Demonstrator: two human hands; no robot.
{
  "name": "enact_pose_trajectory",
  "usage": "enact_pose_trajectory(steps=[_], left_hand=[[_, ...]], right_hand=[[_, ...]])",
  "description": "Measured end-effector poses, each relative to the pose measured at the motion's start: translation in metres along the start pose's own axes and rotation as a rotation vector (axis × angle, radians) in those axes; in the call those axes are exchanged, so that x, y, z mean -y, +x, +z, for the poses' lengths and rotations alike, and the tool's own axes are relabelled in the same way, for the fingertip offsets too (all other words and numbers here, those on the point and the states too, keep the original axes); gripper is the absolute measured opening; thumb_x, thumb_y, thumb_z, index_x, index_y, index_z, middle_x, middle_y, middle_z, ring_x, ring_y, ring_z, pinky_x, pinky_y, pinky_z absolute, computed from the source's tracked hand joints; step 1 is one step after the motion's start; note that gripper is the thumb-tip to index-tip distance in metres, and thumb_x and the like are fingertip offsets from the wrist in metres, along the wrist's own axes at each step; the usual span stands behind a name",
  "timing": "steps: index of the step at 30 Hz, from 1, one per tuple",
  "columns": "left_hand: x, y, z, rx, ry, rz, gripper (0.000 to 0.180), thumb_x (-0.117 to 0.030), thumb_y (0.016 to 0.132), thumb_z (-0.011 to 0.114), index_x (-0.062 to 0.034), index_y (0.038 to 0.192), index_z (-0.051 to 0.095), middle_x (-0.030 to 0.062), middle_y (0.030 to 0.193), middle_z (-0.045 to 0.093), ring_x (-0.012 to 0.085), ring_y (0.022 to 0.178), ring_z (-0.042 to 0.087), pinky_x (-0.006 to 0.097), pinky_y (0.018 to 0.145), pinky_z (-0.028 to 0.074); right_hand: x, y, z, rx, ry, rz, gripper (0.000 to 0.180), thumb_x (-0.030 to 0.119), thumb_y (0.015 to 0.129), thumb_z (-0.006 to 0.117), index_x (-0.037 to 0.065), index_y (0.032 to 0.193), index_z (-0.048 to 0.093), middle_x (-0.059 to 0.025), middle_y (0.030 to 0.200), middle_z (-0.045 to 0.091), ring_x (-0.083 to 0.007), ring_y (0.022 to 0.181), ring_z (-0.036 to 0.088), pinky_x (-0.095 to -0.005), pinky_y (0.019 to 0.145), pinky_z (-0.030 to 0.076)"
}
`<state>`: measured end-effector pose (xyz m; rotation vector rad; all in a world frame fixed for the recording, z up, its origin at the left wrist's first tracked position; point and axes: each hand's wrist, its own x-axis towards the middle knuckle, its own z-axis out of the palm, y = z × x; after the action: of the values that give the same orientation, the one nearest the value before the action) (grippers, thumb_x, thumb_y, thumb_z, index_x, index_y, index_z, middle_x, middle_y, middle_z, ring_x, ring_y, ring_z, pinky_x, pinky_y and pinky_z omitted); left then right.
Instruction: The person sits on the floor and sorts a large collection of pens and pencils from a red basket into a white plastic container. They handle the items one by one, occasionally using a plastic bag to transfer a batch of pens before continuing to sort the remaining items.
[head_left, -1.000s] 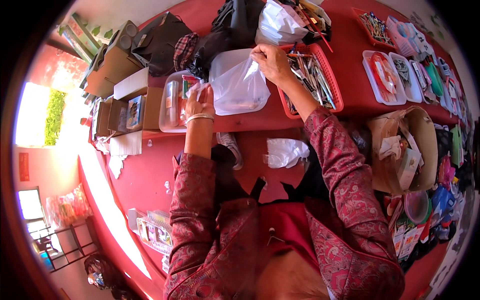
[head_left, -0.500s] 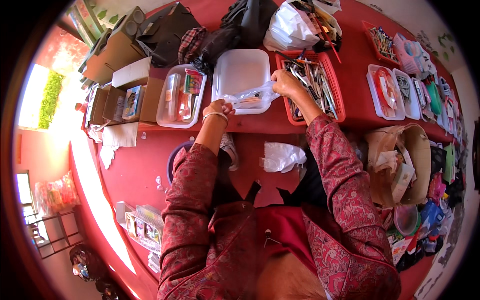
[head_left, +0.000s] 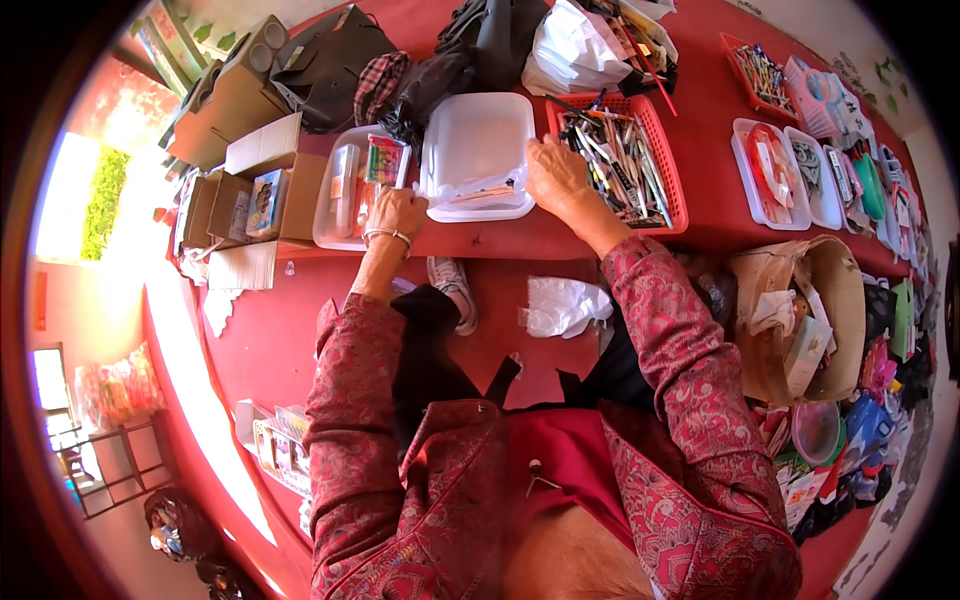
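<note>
A clear plastic bag [head_left: 460, 192] with a few thin, pencil-like sticks in it lies stretched across the front of a whitish plastic tray [head_left: 478, 130]. My left hand [head_left: 398, 212], a bracelet at its wrist, is closed on the bag's left end, in front of a second tray [head_left: 328, 215] of packets. At the other end, my right hand [head_left: 560, 178] is closed by the tray's right edge, its fingertips partly hidden, apparently gripping the bag. Just right of it stands a red basket [head_left: 680, 200] full of pencils and pens [head_left: 625, 165].
An open cardboard box [head_left: 300, 200] stands at the left, and black bags [head_left: 330, 60] and a white plastic bag [head_left: 570, 50] lie behind. Small trays [head_left: 762, 215] sit far right. Below are a crumpled clear bag [head_left: 565, 305] and a worn carton [head_left: 850, 290].
My hands have moved apart, the left one to the left and the right one slightly left and down. The plastic bag is now lower and flatter over the tray.
</note>
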<state>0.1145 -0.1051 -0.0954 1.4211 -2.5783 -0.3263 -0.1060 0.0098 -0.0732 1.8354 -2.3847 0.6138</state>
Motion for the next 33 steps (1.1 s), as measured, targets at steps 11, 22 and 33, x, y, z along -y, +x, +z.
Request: enact_pose_trajectory(steps=[11, 22, 33], left_hand=[[-0.027, 0.001, -0.018, -0.131, -0.271, -0.048, 0.016, -0.018, 0.058, 0.056, -0.0028, 0.055, 0.053, 0.0144, 0.051, 0.051, 0.0292, 0.051, 0.053, 0.039, 0.050, 0.040], [-0.004, 0.002, -0.007, 0.135, -0.102, -0.025, 0.021, -0.020, 0.065, 0.056, -0.0019, 0.074, 0.062, 0.0226, 0.074, 0.059, 0.0355, 0.074, 0.058, 0.039, 0.071, 0.046], [-0.002, 0.004, -0.002, 0.057, -0.158, -0.148, 0.035, -0.035, 0.067, 0.055, -0.0001, 0.070, 0.060, 0.0211, 0.068, 0.058, 0.0334, 0.069, 0.058, 0.041, 0.064, 0.045]], right_hand=[[0.041, -0.015, 0.079, -0.099, 0.168, -0.292, 0.007, 0.007, 0.069, 0.048, 0.004, 0.070, 0.054, -0.0152, 0.078, 0.058, -0.0280, 0.074, 0.060, -0.0356, 0.063, 0.048], [0.064, 0.000, 0.052, 0.212, 0.293, -0.212, 0.011, 0.007, 0.068, 0.049, 0.006, 0.076, 0.057, -0.0165, 0.073, 0.060, -0.0312, 0.068, 0.060, -0.0375, 0.057, 0.049], [0.027, -0.012, 0.042, 0.054, -0.023, -0.074, 0.012, 0.004, 0.069, 0.053, 0.001, 0.080, 0.055, -0.0157, 0.076, 0.059, -0.0271, 0.068, 0.062, -0.0357, 0.057, 0.050]])
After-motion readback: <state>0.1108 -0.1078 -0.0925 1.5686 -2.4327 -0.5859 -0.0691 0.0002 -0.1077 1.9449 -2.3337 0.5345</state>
